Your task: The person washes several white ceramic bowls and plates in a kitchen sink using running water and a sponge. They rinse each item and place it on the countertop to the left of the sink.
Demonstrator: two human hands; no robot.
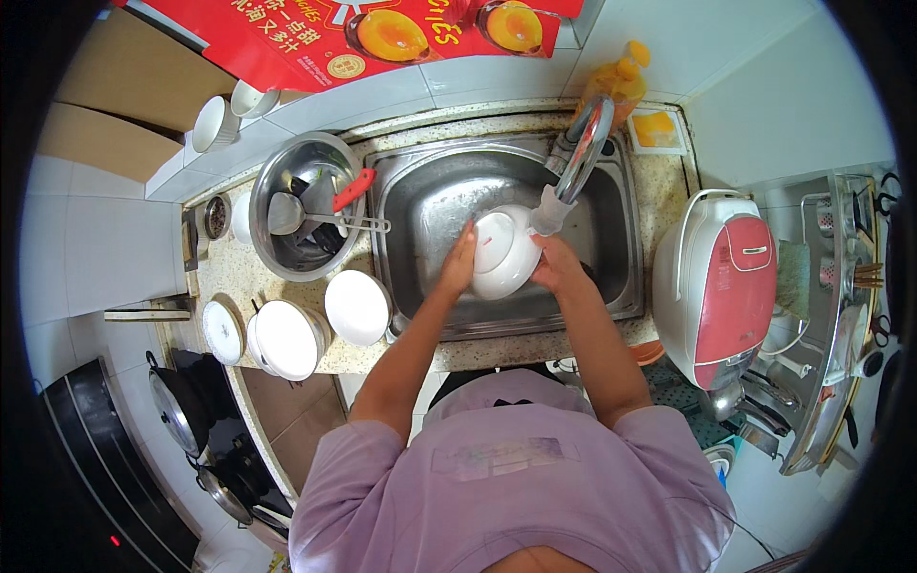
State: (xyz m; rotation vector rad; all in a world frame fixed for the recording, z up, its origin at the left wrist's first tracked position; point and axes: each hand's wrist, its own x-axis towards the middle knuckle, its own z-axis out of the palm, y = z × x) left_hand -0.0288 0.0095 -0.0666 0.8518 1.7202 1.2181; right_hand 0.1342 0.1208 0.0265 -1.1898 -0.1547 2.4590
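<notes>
Between my two hands I hold a white bowl [507,251] over the sink, its outer base facing up towards me. My left hand [458,263] presses along the bowl's left side. On the right side, my right hand [556,263] grips the rim just below the faucet's end. The chrome faucet [589,149] curves down with a whitish sleeve [551,210] on its outlet, close beside the bowl. Beneath is the stainless steel sink [423,193]. Whether water is running cannot be made out.
Left of the sink stands a steel basin [261,247] holding a cleaver with a red handle [354,190] and a ladle [286,213]. White bowls [358,308] and stacked dishes [286,339] line the counter. A rice cooker [738,286] is at right; a yellow bottle [616,82] stands behind the faucet.
</notes>
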